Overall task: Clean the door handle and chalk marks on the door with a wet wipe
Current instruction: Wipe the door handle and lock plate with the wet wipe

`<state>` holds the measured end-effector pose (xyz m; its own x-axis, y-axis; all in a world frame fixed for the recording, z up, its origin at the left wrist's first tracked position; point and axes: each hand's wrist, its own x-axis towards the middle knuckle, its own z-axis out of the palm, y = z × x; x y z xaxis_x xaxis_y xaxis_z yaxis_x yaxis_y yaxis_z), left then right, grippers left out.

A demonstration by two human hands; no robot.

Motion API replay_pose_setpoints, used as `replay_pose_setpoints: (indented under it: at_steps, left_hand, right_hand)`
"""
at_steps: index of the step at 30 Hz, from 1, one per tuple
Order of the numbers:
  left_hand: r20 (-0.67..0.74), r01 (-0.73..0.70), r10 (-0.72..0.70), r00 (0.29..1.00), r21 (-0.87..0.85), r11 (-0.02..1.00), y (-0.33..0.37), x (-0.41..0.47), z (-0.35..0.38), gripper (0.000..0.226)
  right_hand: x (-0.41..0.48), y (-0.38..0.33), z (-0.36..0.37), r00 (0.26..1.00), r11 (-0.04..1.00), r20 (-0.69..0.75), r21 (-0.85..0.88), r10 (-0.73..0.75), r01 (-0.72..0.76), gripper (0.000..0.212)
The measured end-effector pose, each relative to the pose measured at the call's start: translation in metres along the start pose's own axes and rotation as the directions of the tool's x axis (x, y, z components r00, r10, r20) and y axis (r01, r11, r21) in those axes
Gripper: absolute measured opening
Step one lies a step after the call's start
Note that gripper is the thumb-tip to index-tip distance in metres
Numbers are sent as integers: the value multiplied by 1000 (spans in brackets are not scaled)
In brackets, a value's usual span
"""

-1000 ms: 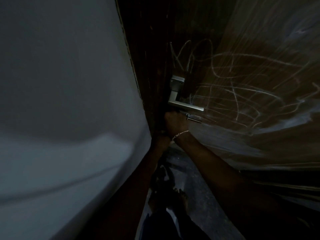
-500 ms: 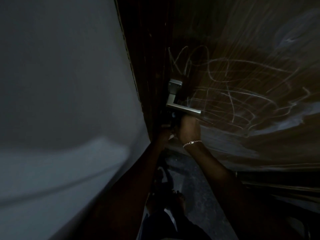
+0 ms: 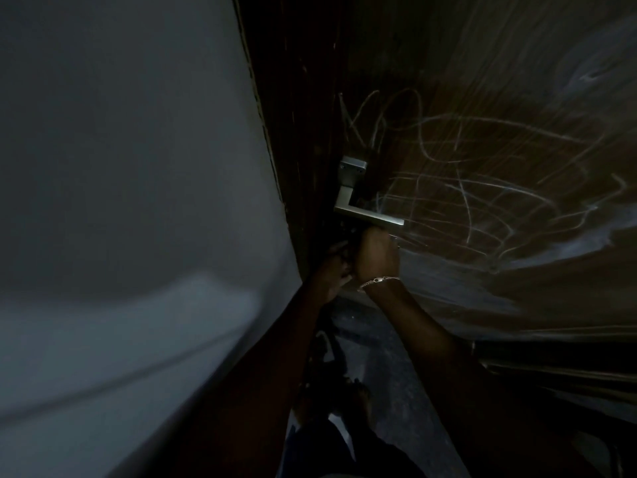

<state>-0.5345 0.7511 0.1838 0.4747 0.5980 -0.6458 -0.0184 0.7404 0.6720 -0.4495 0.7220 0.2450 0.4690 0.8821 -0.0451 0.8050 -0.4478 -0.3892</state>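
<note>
Right hand has shifted right, now just under door handle; fingers curled, wipe unseen, grasp unclear. Left hand beside it, state lost in dark. Chalk marks right of handle uncleaned; handle-wiping likely underway.

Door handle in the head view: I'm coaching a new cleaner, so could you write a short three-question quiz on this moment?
1. True or false: the chalk marks on the door are all wiped off.
2. The bracelet is on which arm: A left, B right?
3. Fill in: the right hand is just ___ the door handle lever.
Key: 1 false; 2 B; 3 below.
</note>
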Motion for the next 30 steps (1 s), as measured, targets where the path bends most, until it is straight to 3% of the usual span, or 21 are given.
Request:
replay_pose_setpoints:
  at_steps: [2, 5, 8, 10, 13, 19, 21, 24, 27, 30]
  left_hand:
    - [-17, 13, -13, 1000, -1, 1000, 1, 0, 1, 39]
    - [-31, 66, -63, 998, 130, 989, 2, 3, -2, 43]
    - [-46, 65, -56, 997, 231, 971, 5, 3, -4, 43]
    - [-28, 56, -52, 998, 196, 979, 6, 1, -2, 43]
    - [8, 52, -53, 999, 48, 997, 1, 0, -3, 46]
    - [20, 61, -62, 998, 49, 997, 5, -1, -1, 57]
    - [-4, 75, -75, 997, 64, 995, 1, 3, -5, 46]
    - [-21, 106, -106, 994, -3, 994, -4, 0, -12, 43]
    - [11, 95, -95, 995, -12, 995, 2, -2, -7, 43]
    - [41, 71, -72, 997, 17, 997, 8, -4, -2, 50]
  right_hand:
    - [0, 4, -2, 1000, 999, 8, -20, 30, -30, 11]
    - [2, -12, -2, 993, 996, 77, -19, -89, 90, 16]
    - [6, -24, -1, 988, 991, 119, -76, -97, 107, 20]
    - [4, -20, -2, 991, 992, 124, -101, -58, 71, 20]
    - [-4, -5, -6, 996, 993, 21, -71, -88, 89, 12]
    - [-3, -1, -12, 996, 997, -49, -27, -70, 69, 5]
    - [0, -12, -6, 989, 990, -47, 1, -140, 140, 4]
    - [9, -20, -1, 986, 986, 81, -66, -147, 152, 14]
    - [5, -9, -2, 981, 982, 44, -23, -188, 190, 5]
    - [-3, 7, -9, 995, 992, 32, -74, -100, 102, 11]
